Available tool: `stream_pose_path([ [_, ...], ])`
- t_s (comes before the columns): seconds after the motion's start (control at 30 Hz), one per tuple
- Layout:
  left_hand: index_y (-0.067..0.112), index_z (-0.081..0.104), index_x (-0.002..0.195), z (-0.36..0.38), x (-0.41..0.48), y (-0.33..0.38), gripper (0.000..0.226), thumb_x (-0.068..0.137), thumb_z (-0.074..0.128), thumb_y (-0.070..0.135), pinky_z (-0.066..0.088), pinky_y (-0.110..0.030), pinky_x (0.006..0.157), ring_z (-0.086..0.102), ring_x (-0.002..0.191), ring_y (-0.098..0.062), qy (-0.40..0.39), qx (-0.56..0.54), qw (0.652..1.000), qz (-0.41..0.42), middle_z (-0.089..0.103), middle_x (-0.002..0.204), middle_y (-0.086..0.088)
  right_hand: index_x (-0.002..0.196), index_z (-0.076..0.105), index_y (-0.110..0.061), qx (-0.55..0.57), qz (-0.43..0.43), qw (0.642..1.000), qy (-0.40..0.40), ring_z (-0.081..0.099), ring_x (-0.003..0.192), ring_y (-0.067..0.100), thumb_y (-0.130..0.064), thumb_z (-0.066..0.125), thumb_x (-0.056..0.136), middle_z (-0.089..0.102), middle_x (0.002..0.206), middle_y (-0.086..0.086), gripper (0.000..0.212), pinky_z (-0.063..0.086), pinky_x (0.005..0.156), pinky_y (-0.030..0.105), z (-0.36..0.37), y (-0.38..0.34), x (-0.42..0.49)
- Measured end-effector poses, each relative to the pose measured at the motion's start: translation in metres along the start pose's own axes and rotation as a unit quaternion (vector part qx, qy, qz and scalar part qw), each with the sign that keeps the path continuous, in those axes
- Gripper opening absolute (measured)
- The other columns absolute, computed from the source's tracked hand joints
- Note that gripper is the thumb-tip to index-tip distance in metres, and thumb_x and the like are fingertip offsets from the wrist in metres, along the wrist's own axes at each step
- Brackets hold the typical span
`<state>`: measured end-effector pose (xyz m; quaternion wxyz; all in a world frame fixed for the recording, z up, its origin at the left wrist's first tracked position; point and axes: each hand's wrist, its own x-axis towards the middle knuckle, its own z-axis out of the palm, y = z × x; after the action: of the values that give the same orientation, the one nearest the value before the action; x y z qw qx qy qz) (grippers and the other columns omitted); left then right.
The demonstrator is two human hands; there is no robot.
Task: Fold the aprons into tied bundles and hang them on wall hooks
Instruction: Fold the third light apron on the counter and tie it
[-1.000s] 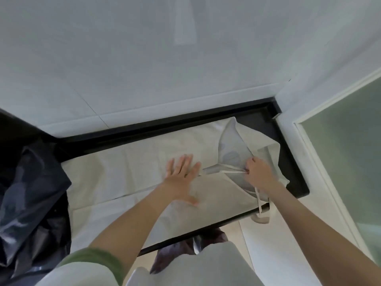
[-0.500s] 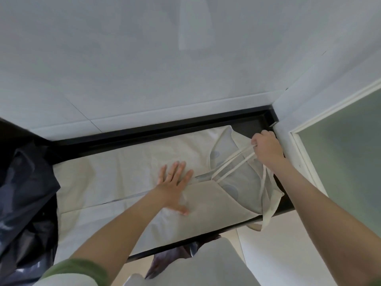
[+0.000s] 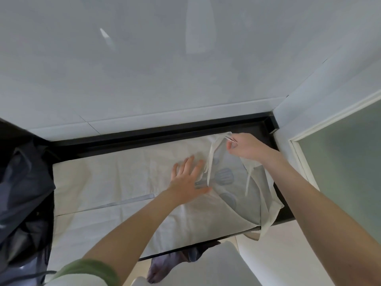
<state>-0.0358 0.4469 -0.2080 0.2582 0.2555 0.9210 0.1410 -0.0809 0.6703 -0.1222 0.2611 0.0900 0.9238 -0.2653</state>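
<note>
Touching one apron (image 3: 123, 178), two hands (image 3: 188, 179) (image 3: 247, 147)

Home interior: glossy white wall tiles (image 3: 144, 89) beyond left hand (image 3: 186, 178), black countertop (image 3: 123, 141) under it, white-framed frosted glass door (image 3: 346, 162) off its right.

Left hand (image 3: 188, 178) flat (fingers spread), right hand (image 3: 245, 147) pinching

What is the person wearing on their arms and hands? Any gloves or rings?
No gloves, rings or watch show on the left hand or the right hand. Both forearms are bare. High up on the left arm there is a green sleeve, next to pale cloth. The right arm is bare as far as the picture shows.
</note>
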Motion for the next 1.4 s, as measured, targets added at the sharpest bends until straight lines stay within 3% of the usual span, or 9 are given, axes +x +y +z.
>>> stream_pose_path([
  [0.23,0.027,0.042,0.133,-0.025,0.031,0.037,0.06,0.082,0.071,0.04,0.036,-0.046,0.107,0.045,0.12,-0.014,0.123,-0.41,0.9,-0.085,0.047,0.129,0.009,0.089,0.059,-0.019,0.006,-0.173,0.982,0.068,0.051,0.068,0.01,-0.012,0.055,0.09,0.058,0.075,-0.009,0.008,0.039,0.062,0.026,-0.01,-0.035,0.0],
  [0.37,0.038,0.041,0.135,-0.043,0.033,0.038,0.058,0.084,0.068,0.029,0.037,-0.035,0.105,0.047,0.12,-0.001,0.174,-0.5,0.847,-0.055,0.053,0.124,0.021,0.092,0.059,-0.022,0.066,-0.173,0.98,0.071,0.04,0.057,0.005,-0.013,0.056,0.09,0.046,0.062,-0.009,0.01,0.034,0.058,0.023,-0.006,-0.038,-0.001],
  [0.6,0.011,0.058,0.082,-0.069,0.024,0.021,0.013,0.092,0.057,0.004,0.044,-0.016,0.08,0.06,0.072,-0.006,0.05,-0.582,0.811,-0.015,0.061,0.071,0.002,0.099,0.061,-0.019,0.097,-0.083,0.99,0.054,0.053,0.065,0.013,-0.024,0.063,0.092,0.057,0.073,-0.002,0.009,0.041,0.06,0.026,0.009,-0.001,-0.007],
  [0.8,0.012,0.047,0.094,-0.051,0.027,-0.009,0.009,0.1,0.04,0.012,0.044,-0.03,0.074,0.053,0.077,-0.018,0.164,-0.641,0.695,-0.281,0.061,0.081,-0.006,0.135,0.037,-0.016,0.005,0.08,0.984,0.157,0.039,0.122,0.024,-0.024,0.071,0.082,0.042,0.13,0.004,0.063,0.043,0.093,0.039,0.034,0.052,-0.017],
  [0.93,-0.001,0.043,0.121,-0.03,0.019,-0.026,0.033,0.09,0.047,0.008,0.044,-0.036,0.079,0.051,0.091,-0.028,0.152,-0.491,0.744,-0.427,0.052,0.102,-0.012,0.131,0.038,-0.008,-0.168,0.187,0.967,0.03,0.048,0.115,0.027,-0.039,0.071,0.077,0.046,0.124,0.007,0.071,0.042,0.09,0.033,0.055,0.082,-0.03],
  [1.1,0.0,0.041,0.12,-0.024,0.013,0.0,0.049,0.074,0.058,0.005,0.034,-0.036,0.091,0.04,0.111,-0.032,0.247,-0.277,0.849,-0.376,0.041,0.12,-0.017,0.079,0.043,-0.016,-0.084,0.247,0.963,-0.074,0.058,0.089,0.025,-0.015,0.054,0.09,0.052,0.088,0.004,0.016,0.042,0.068,0.028,0.067,0.098,-0.054],
  [1.2,0.004,0.052,0.107,-0.024,0.021,0.013,0.022,0.088,0.051,0.015,0.04,-0.031,0.072,0.046,0.085,-0.021,0.078,-0.352,0.892,-0.272,0.055,0.1,-0.015,0.08,0.044,-0.016,0.018,0.245,0.968,-0.061,0.056,0.075,0.02,-0.013,0.048,0.093,0.054,0.084,0.005,0.015,0.044,0.06,0.025,0.061,0.094,-0.066],
  [1.3,0.013,0.054,0.087,-0.032,0.016,0.045,0.013,0.092,0.048,0.023,0.046,-0.023,0.065,0.054,0.071,-0.015,-0.125,-0.459,0.853,-0.216,0.059,0.081,-0.005,0.096,0.054,-0.009,0.225,0.259,0.938,-0.045,0.068,0.068,0.027,-0.008,0.046,0.095,0.067,0.085,0.016,0.008,0.059,0.063,0.036,0.048,0.085,-0.076],
  [1.4,0.017,0.058,0.108,-0.036,0.008,0.078,0.024,0.098,0.048,0.037,0.046,-0.023,0.081,0.06,0.094,-0.013,-0.246,-0.454,0.849,-0.116,0.062,0.108,-0.004,0.101,0.057,0.0,0.414,0.166,0.895,-0.002,0.061,0.057,0.022,-0.007,0.052,0.095,0.062,0.082,0.019,0.011,0.054,0.054,0.033,0.025,0.068,-0.082],
])
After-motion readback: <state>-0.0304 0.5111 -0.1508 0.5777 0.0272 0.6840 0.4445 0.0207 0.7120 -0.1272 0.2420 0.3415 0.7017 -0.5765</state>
